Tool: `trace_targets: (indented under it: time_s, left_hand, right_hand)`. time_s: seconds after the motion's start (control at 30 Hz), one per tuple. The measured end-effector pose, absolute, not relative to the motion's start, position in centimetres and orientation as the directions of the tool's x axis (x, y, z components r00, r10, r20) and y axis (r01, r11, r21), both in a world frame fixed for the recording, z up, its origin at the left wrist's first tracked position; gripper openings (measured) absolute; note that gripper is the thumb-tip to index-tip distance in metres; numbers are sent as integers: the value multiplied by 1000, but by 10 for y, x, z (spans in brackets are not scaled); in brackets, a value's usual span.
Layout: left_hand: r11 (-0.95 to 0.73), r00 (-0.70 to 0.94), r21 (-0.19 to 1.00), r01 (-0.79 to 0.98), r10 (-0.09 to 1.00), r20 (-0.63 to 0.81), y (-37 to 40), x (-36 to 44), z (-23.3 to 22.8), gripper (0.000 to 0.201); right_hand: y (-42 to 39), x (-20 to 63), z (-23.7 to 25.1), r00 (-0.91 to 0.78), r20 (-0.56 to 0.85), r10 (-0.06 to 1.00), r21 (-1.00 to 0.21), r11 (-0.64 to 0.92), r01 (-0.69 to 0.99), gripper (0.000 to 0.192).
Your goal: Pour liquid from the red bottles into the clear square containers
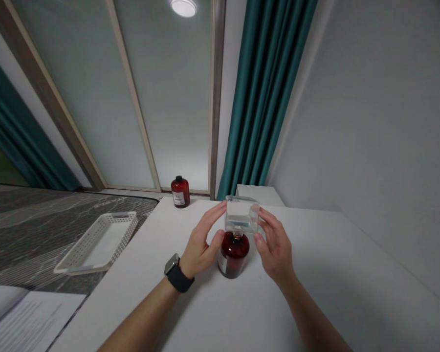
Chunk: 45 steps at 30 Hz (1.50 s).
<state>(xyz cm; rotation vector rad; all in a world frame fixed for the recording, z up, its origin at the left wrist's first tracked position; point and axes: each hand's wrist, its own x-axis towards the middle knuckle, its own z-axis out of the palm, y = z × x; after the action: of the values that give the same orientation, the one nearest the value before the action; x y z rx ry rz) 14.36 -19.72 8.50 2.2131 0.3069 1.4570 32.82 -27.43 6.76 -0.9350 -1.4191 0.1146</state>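
Dark red bottle [233, 254] upright on white worktop [333, 274], neck hidden behind clear cube cap [242, 215]. Left hand [201, 244] and right hand [275, 247] clamped on cube cap, either side. Label illegible. Second red bottle [180, 191] well beyond, label unreadable. White basket [99, 242] left of bottle.

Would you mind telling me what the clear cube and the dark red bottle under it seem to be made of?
Clear cube: transparent glass or acrylic, glossy; the wall shows through it. Dark red bottle: translucent amber-red glass or plastic with a shine and a pale label. Both hands, left and right, hold the cube's sides.
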Motion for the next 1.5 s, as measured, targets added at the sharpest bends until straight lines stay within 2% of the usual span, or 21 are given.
trace_targets:
  time_s: [1.5]
  left_hand:
    - [-896, 392, 438, -72, 378, 839, -199, 143, 86, 46]
  right_hand:
    - [-274, 331, 64, 205, 818, 538, -555, 642, 528, 39]
